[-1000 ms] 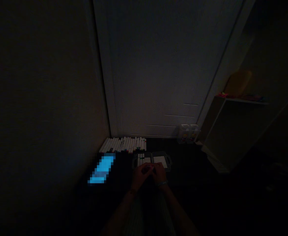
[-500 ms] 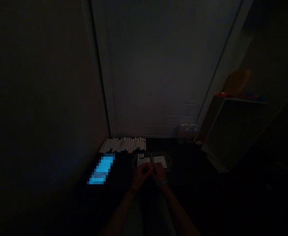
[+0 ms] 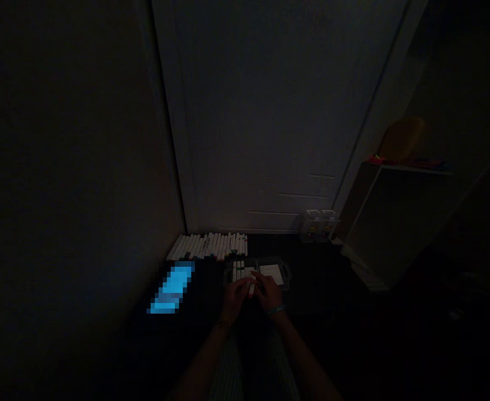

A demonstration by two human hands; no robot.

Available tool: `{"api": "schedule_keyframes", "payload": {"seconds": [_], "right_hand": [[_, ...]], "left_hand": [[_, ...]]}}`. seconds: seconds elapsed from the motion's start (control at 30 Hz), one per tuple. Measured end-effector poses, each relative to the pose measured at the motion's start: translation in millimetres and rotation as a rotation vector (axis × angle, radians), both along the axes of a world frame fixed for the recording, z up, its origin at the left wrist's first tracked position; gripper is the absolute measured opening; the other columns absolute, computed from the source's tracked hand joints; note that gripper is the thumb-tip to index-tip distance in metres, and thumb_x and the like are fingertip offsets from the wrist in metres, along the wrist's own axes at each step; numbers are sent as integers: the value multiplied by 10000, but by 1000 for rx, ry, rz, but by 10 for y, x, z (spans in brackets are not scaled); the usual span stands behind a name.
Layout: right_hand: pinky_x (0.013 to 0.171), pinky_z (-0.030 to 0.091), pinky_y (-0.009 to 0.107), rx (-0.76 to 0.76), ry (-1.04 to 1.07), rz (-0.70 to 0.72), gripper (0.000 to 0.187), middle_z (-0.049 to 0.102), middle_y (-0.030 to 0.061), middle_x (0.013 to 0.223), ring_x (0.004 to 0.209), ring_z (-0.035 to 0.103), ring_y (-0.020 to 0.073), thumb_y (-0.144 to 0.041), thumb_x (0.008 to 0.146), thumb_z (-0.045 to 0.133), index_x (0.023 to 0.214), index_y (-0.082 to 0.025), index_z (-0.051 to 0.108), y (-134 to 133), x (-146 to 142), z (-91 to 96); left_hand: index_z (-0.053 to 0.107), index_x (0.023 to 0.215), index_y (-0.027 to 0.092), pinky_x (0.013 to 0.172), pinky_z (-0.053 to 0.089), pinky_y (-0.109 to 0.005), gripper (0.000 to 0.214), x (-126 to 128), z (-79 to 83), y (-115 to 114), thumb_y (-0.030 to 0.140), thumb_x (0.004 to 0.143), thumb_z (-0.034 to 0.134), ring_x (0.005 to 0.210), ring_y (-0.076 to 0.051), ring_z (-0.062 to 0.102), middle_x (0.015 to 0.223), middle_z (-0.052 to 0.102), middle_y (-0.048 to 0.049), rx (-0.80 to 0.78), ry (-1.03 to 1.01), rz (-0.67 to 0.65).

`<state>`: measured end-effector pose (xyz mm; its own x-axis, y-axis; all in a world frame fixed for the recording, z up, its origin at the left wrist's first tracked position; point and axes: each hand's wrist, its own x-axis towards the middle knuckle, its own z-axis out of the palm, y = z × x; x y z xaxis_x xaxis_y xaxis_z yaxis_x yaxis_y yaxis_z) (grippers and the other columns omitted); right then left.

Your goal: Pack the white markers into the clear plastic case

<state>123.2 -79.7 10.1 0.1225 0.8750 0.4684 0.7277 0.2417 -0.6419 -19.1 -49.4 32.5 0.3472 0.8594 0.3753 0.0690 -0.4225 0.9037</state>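
- Grips narrow: left hand (image 3: pixel 235 298) and right hand (image 3: pixel 269 293) meet around a white marker (image 3: pixel 251 289), though it is too dim to tell which fingers hold it.
- Marker sits between the hands, tilted, just over the near edge of an open plastic case (image 3: pixel 287 273).
- White markers (image 3: pixel 239 271) stand in a tight row in the case's left half; a white card (image 3: pixel 272 273) lies in the right half.
- Longer row of white markers (image 3: pixel 207 246) lies against the door (image 3: pixel 261 111).
- Pixelated blue screen (image 3: pixel 172 289) glows left; clear bottles (image 3: pixel 317 226) stand right.
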Motion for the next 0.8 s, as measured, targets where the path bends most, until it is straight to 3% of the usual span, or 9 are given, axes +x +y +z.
{"api": "schedule_keyframes", "payload": {"seconds": [0.17, 0.33, 0.63, 0.8], "right_hand": [[806, 442, 299, 41, 27, -3, 476, 595, 44, 1030, 922, 561, 184, -300, 868, 470, 1333, -300, 368, -22, -13, 33], [816, 451, 309, 74, 90, -16, 553, 616, 28, 1059, 944, 572, 178, -263, 886, 414, 1399, -290, 209, -19, -44, 39], [819, 448, 299, 89, 136, -32, 439, 608, 54, 1061, 941, 580, 168, -290, 911, 357, 1346, -233, 333, -2, -45, 18], [818, 437, 300, 95, 84, -58, 329, 610, 67, 1028, 930, 573, 171, -288, 910, 350, 1184, -208, 513, 28, -25, -39]], "left_hand": [[678, 853, 146, 727, 507, -298, 331, 53, -119, 65, 430, 748, 544, 799, -200, 643, 860, 707, -69, -15, 36, 94], [670, 875, 168, 734, 509, -293, 298, 79, -139, 87, 413, 746, 559, 798, -186, 645, 880, 705, -57, -9, 20, 94], [637, 993, 188, 678, 506, -252, 353, 89, 41, -1, 412, 727, 580, 739, -160, 644, 828, 695, -42, -57, 6, 131], [409, 1284, 218, 632, 495, -232, 561, 91, 80, -40, 402, 769, 535, 699, -135, 634, 759, 652, 7, -50, 44, 124]]}}
